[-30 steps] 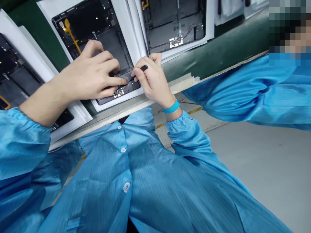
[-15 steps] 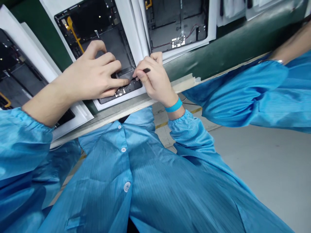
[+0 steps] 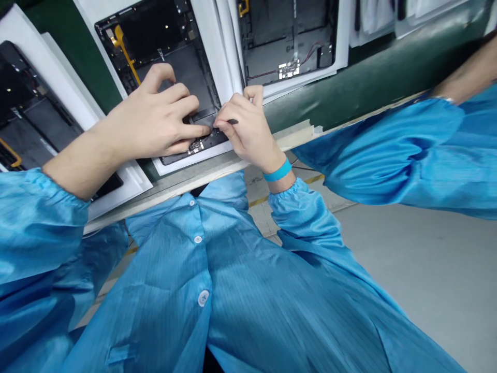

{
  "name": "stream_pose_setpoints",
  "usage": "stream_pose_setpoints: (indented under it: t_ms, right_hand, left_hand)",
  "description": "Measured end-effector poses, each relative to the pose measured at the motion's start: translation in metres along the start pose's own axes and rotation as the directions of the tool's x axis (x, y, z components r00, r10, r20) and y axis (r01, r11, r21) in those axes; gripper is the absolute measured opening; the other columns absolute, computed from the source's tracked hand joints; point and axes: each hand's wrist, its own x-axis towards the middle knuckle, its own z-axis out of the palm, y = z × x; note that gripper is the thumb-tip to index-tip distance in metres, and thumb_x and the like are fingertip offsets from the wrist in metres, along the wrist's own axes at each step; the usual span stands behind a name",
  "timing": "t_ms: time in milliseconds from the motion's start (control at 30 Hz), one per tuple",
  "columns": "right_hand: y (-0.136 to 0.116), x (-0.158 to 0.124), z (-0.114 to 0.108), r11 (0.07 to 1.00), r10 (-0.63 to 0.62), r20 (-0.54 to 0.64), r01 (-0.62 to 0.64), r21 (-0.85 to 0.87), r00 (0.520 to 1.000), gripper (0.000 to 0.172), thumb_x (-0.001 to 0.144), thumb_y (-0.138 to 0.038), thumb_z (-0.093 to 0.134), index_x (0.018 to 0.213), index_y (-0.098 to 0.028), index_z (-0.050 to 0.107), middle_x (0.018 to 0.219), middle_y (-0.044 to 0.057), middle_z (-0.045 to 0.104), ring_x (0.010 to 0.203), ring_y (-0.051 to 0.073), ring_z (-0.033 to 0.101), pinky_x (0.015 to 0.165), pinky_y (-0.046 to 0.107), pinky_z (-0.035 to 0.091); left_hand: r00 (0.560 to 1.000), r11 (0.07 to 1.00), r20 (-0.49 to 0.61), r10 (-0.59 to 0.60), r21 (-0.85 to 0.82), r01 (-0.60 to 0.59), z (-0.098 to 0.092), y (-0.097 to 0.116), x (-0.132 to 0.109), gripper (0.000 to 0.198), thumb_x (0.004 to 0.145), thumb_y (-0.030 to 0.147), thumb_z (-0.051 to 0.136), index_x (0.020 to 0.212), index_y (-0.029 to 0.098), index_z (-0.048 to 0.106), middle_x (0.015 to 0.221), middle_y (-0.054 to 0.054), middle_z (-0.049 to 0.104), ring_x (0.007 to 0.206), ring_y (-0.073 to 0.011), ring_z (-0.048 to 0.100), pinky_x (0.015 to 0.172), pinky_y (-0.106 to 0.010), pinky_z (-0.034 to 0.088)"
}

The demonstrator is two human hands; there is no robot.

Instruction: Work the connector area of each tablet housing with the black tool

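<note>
Head view, looking down over a blue ESD coat [image 3: 198, 290]. Left hand [image 3: 155, 116] lies across a black tablet housing [image 3: 180, 67], which sits in a white tray [image 3: 233, 153] at the near edge of a green-topped line. Its fingers [image 3: 182, 106] are curled and slightly spread, the tips pressed on the housing's lower end beside a small circuit board [image 3: 196, 147]. Right hand [image 3: 248, 129], with a blue wristband [image 3: 277, 171], is just beside the left. Its thumb and fingers [image 3: 225, 124] are pinched together on a black pick [image 3: 233, 122], whose tip is hidden behind the fingers, at the same lower end of the housing. A yellow flex strip [image 3: 126, 52] runs along the housing's far corner. A second housing [image 3: 287, 41], with red wires, stands in its own tray up the line; a third [image 3: 23, 103] lies to the left. Masking tape [image 3: 298, 132] runs along the line's edge. To the right, a co-worker's blue sleeve [image 3: 388, 155] reaches in, well apart from both hands. Grey floor [image 3: 411, 274] below.
</note>
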Motion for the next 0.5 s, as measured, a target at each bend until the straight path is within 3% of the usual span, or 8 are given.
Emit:
stream_pose_setpoints:
  t_ms: [67, 133, 200, 267, 333, 400, 500]
  right_hand:
    - [-0.003, -0.009, 0.002, 0.996, 0.048, -0.077, -0.042, 0.079, 0.996, 0.070, 0.111, -0.088, 0.034, 0.098, -0.030, 0.072, 0.101, 0.003, 0.076, 0.111, 0.029, 0.072, 0.126, 0.062, 0.046]
    - [-0.013, -0.022, 0.005, 0.976, 0.130, -0.222, -0.086, 0.200, 0.966, 0.065, 0.114, -0.083, 0.038, 0.099, -0.030, 0.073, 0.096, 0.003, 0.073, 0.107, 0.028, 0.073, 0.121, 0.060, 0.052]
    - [-0.030, -0.037, 0.008, 0.925, 0.244, -0.387, -0.094, 0.367, 0.889, 0.058, 0.116, -0.076, 0.043, 0.099, -0.030, 0.074, 0.094, 0.002, 0.072, 0.101, 0.026, 0.073, 0.113, 0.053, 0.058]
    - [-0.051, -0.052, 0.012, 0.819, 0.386, -0.449, -0.075, 0.569, 0.806, 0.051, 0.115, -0.071, 0.053, 0.092, -0.030, 0.073, 0.093, 0.001, 0.071, 0.096, 0.024, 0.073, 0.105, 0.047, 0.062]
    - [-0.072, -0.067, 0.018, 0.634, 0.523, -0.342, -0.088, 0.768, 0.781, 0.050, 0.111, -0.069, 0.063, 0.083, -0.029, 0.072, 0.095, 0.002, 0.074, 0.096, 0.022, 0.075, 0.100, 0.042, 0.065]
    - [-0.091, -0.081, 0.025, 0.404, 0.619, -0.141, -0.159, 0.901, 0.772, 0.049, 0.106, -0.069, 0.073, 0.080, -0.028, 0.074, 0.104, 0.003, 0.080, 0.105, 0.022, 0.079, 0.101, 0.040, 0.067]
    - [-0.108, -0.099, 0.036, 0.156, 0.676, 0.085, -0.254, 0.954, 0.732, 0.047, 0.098, -0.070, 0.083, 0.081, -0.027, 0.077, 0.127, 0.004, 0.085, 0.129, 0.026, 0.080, 0.115, 0.044, 0.067]
  left_hand:
    - [0.999, 0.997, -0.043, -0.031, 0.075, 0.034, -0.008, 0.000, -0.002, 0.055, 0.105, 0.065, 0.051, 0.140, 0.039, 0.084, 0.140, -0.010, 0.075, 0.151, -0.0427, 0.053, 0.137, -0.070, 0.023]
    - [0.984, 0.974, -0.124, -0.126, 0.174, 0.147, -0.025, -0.001, -0.003, 0.070, 0.108, 0.069, 0.040, 0.155, 0.031, 0.076, 0.158, -0.012, 0.065, 0.156, -0.0426, 0.047, 0.138, -0.070, 0.021]
    - [0.933, 0.907, -0.199, -0.300, 0.243, 0.344, -0.048, -0.005, -0.002, 0.081, 0.112, 0.068, 0.029, 0.172, 0.021, 0.056, 0.173, -0.014, 0.046, 0.164, -0.0411, 0.038, 0.140, -0.064, 0.024]
    - [0.855, 0.807, -0.201, -0.479, 0.282, 0.519, -0.069, -0.011, 0.002, 0.082, 0.115, 0.061, 0.026, 0.181, 0.014, 0.035, 0.179, -0.013, 0.033, 0.167, -0.0376, 0.032, 0.144, -0.055, 0.027]
    - [0.799, 0.738, -0.153, -0.582, 0.315, 0.597, -0.085, -0.023, 0.010, 0.083, 0.114, 0.060, 0.033, 0.181, 0.010, 0.029, 0.179, -0.011, 0.031, 0.164, -0.0349, 0.033, 0.145, -0.049, 0.027]
    - [0.769, 0.706, -0.149, -0.621, 0.320, 0.632, -0.095, -0.041, 0.018, 0.087, 0.111, 0.065, 0.042, 0.178, 0.011, 0.036, 0.179, -0.009, 0.034, 0.157, -0.0336, 0.038, 0.143, -0.049, 0.031]
    - [0.753, 0.712, -0.167, -0.636, 0.251, 0.656, -0.103, -0.076, 0.030, 0.102, 0.096, 0.083, 0.056, 0.171, 0.015, 0.049, 0.165, -0.008, 0.057, 0.153, -0.0370, 0.040, 0.137, -0.055, 0.030]
